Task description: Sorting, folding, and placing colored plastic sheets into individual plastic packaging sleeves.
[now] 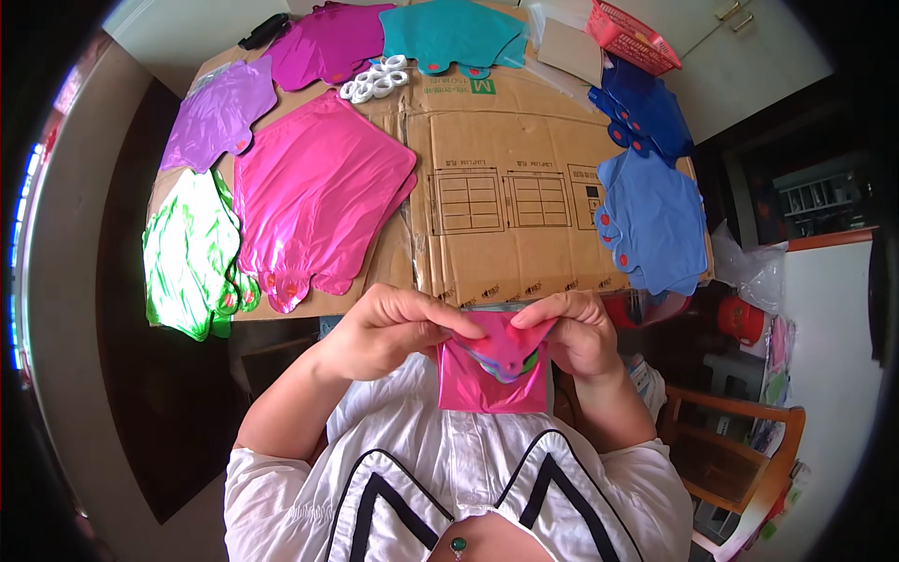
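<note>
The left hand (379, 328) and the right hand (581, 342) are both raised before the chest, near the worktop (515, 131), which is covered with brown cardboard. Between them is a folded pink foil piece (492, 393), held up at the near edge of the worktop. The left hand's grip pinches its upper left part between thumb and forefinger; the right hand's grip pinches the upper right part likewise. The top is folded toward the person, and a small green and blue patch shows at the tip of the flap.

On the left of the worktop lies a large pink foil pile (314, 192), with a shiny green pile (192, 253) to its left and a light purple pile (220, 112) farther off. At the far side are a magenta pile (328, 42) and a teal pile (459, 36), with white rolls (375, 80) just nearer. On the right, a light blue pile (655, 220) lies nearer than a dark blue pile (655, 108). A red basket (632, 39) sits at the far right.
</note>
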The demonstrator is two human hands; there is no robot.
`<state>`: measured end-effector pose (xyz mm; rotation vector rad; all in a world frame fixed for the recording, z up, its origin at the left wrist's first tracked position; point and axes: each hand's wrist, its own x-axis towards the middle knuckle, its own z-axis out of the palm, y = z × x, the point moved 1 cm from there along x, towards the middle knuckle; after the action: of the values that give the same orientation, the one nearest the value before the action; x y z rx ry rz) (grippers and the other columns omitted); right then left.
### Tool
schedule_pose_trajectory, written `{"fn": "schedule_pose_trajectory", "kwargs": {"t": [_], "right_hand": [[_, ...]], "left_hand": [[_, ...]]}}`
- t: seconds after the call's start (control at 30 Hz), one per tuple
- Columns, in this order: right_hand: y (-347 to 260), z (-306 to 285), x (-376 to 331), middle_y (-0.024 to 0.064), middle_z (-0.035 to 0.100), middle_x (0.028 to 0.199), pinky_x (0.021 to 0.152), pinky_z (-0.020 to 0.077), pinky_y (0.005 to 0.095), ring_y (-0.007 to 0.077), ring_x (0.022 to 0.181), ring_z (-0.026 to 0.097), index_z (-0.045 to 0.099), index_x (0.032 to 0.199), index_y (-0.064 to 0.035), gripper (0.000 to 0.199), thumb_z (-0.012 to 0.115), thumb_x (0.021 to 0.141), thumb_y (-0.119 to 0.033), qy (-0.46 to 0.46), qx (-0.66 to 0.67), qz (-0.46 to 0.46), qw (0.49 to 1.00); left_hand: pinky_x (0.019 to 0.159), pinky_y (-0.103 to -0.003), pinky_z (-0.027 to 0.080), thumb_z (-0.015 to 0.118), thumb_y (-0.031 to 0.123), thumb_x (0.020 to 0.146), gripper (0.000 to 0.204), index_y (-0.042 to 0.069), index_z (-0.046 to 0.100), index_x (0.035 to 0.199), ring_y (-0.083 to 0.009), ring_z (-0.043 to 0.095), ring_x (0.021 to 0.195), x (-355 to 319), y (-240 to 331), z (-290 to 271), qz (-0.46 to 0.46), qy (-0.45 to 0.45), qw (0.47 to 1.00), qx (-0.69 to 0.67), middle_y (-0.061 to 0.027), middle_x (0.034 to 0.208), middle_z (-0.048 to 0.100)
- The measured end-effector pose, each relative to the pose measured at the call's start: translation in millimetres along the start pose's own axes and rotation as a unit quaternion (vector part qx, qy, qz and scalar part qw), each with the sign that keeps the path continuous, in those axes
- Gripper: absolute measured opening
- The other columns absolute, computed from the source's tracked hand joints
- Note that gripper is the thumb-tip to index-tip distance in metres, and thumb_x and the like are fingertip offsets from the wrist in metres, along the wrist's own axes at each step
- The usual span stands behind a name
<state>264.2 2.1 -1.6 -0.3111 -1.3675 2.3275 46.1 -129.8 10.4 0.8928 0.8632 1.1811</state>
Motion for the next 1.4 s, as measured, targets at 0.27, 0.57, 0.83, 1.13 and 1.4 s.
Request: {"fn": "schedule_pose_trajectory", "kwargs": {"t": [0.27,0.57,0.83,1.13,1.4], "right_hand": [[-22,12,9,0.0119,0.071,0.081,0.071,0.0523,0.0267,0.0173,0.075,0.068,0.072,0.091,0.002,0.029,0.048,0.078,0.012,-0.005,-0.312,-0.138,0.94],[-43,2,6,0.014,0.064,0.113,0.085,0.0494,0.0329,0.0246,0.096,0.064,0.06,0.125,0.0,0.056,0.069,0.07,0.0,-0.057,-0.428,-0.105,0.896],[-26,0,9,0.0126,0.058,0.13,0.085,0.0473,0.0372,0.0245,0.108,0.061,0.057,0.128,-0.0021,0.067,0.076,0.065,-0.009,-0.086,-0.68,-0.268,0.677],[-8,-11,19,0.0132,0.068,0.105,0.073,0.0505,0.035,0.025,0.09,0.067,0.064,0.104,-0.0031,0.03,0.073,0.075,-0.009,-0.082,-0.65,-0.357,0.666],[9,-15,20,0.0018,0.068,0.096,0.069,0.0532,0.0263,0.0085,0.081,0.062,0.066,0.108,-0.0016,0.021,0.069,0.09,-0.01,0.045,-0.08,0.148,0.985]], "left_hand": [[0.077,-0.024,0.053,0.061,0.005,0.093,0.031,-0.006,0.058,0.121,-0.0117,0.066,0.087,22,3,8,-0.128,0.05,0.984,-0.112,-0.0093,0.105,0.069],[0.076,-0.022,0.053,0.066,0.01,0.093,0.022,-0.005,0.064,0.108,-0.0088,0.065,0.083,20,-1,0,-0.163,0.064,0.979,-0.101,-0.0068,0.095,0.07],[0.081,-0.029,0.057,0.064,0.006,0.093,0.021,-0.004,0.062,0.111,-0.0168,0.069,0.09,26,-12,-13,-0.178,0.087,0.956,-0.214,-0.0116,0.099,0.07],[0.092,-0.034,0.053,0.06,0.009,0.094,0.032,-0.009,0.056,0.121,-0.0214,0.067,0.102,24,-22,-11,-0.213,0.088,0.942,-0.243,-0.0167,0.112,0.067],[0.089,-0.034,0.055,0.064,0.022,0.095,0.038,-0.007,0.059,0.119,-0.0206,0.067,0.098,12,-40,3,-0.089,0.14,0.981,-0.099,-0.014,0.108,0.068]]}}
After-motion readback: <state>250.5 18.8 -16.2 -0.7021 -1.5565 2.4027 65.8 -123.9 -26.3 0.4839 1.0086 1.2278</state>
